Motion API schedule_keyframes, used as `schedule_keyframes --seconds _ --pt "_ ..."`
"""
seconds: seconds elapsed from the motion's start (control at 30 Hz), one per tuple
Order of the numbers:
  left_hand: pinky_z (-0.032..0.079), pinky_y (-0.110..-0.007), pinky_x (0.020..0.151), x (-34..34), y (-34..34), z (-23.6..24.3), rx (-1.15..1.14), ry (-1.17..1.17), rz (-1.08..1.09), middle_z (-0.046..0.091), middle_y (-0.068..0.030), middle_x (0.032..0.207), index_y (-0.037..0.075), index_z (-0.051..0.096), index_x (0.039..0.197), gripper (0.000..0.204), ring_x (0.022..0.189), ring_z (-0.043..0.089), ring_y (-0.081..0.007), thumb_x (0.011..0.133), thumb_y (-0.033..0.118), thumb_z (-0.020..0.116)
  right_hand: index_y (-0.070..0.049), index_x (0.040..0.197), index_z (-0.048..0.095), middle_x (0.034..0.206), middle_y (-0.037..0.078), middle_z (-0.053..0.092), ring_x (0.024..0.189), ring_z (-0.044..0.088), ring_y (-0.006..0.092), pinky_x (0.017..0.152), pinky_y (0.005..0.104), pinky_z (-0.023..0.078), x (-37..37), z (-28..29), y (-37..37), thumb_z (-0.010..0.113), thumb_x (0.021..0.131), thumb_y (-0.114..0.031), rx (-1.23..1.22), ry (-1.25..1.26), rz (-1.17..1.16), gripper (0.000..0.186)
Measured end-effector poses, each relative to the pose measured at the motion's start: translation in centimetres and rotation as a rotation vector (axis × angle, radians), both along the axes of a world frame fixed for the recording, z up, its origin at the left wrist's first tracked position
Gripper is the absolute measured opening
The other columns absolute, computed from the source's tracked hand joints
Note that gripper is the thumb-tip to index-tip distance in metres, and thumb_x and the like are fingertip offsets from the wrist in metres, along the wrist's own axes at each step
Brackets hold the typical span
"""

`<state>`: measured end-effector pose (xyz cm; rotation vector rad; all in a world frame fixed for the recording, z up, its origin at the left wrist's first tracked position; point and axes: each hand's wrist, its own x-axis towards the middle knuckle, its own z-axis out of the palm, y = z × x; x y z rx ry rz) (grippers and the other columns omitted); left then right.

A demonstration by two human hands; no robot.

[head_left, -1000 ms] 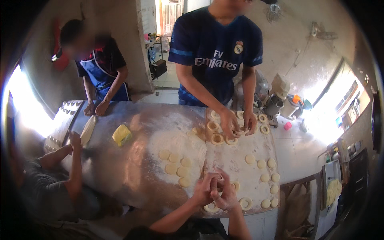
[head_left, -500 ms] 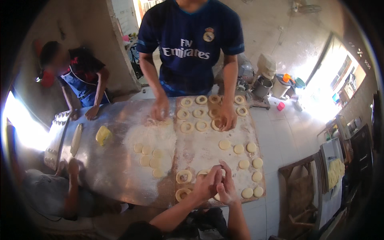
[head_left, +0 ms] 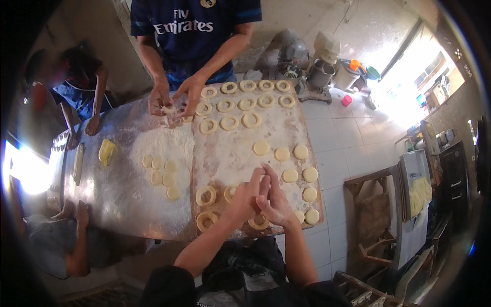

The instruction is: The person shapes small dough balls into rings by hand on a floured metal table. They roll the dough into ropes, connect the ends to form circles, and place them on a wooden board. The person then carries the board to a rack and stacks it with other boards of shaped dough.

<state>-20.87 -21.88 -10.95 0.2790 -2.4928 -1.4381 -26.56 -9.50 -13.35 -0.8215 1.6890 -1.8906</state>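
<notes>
Over the near part of the floured board (head_left: 232, 158), my left hand (head_left: 244, 200) and my right hand (head_left: 276, 202) are pressed together with fingers interlocked. Whatever they may hold is hidden between them. Close on their left lie dough rings (head_left: 205, 195), one partly covered by my left hand. Another dough ring (head_left: 258, 223) lies just below my hands. Pale flat dough rounds (head_left: 290, 176) are spread on the right side of the board, near my right hand.
Opposite, a co-worker's hands (head_left: 176, 102) work a small dough piece near rows of dough rings (head_left: 247, 104). To the left, a metal tabletop (head_left: 110, 189) holds flour, dough rounds (head_left: 171, 165) and a yellow packet (head_left: 107, 152). Two more people stand at its left end. A wooden frame (head_left: 376, 204) stands at right.
The view has shifted, so the table sits further left and higher. My hands stay clasped together. The co-worker's hand has left the ring rows and joined the other hand beside the flour.
</notes>
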Motion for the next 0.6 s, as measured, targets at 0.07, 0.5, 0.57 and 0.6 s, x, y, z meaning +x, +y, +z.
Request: schedule_keyframes --seconds 0.07,0.5,0.57,0.6 --pt "0.048 -0.044 0.066 -0.1 -0.3 -0.3 0.033 -0.029 0.015 0.064 -0.0177 0.096 0.009 0.051 0.118 0.024 0.079 0.065 -0.0410 0.106 0.025 0.037 -0.011 0.150 0.023 0.080 0.003 0.058 0.062 0.050 0.0068 0.056 0.0193 0.039 -0.9 -0.6 0.6 0.055 0.095 -0.022 -0.269 -0.263 0.072 0.065" --pt "0.039 -0.055 0.093 -2.7 -1.5 -2.9 -0.370 -0.343 0.356 0.041 -0.0286 0.131 0.003 0.040 0.139 0.053 0.119 0.046 -0.0485 0.099 0.034 0.053 0.001 0.142 0.034 0.119 0.031 0.056 0.101 0.061 0.0395 0.091 0.0465 0.047 -2.4 -1.1 -1.2 0.056 0.096 -0.032 0.579 0.325 -0.426 0.061" --pt "0.036 -0.054 0.095 -2.0 -2.3 -2.6 -0.420 -0.333 0.358 0.044 -0.0273 0.126 0.004 0.041 0.140 0.058 0.117 0.046 -0.0440 0.094 0.034 0.058 0.001 0.141 0.034 0.119 0.031 0.054 0.102 0.059 0.0421 0.091 0.0477 0.047 -2.9 -0.8 -0.1 0.059 0.093 -0.027 0.669 0.242 -0.309 0.061" --pt "0.035 -0.053 0.096 -1.5 -2.2 -2.7 -0.444 -0.338 0.352 0.046 -0.0266 0.124 0.004 0.041 0.140 0.060 0.116 0.046 -0.0417 0.092 0.034 0.061 0.001 0.141 0.035 0.120 0.032 0.054 0.102 0.058 0.0433 0.090 0.0483 0.047 -2.9 -0.8 0.5 0.061 0.092 -0.025 0.719 0.188 -0.251 0.061"
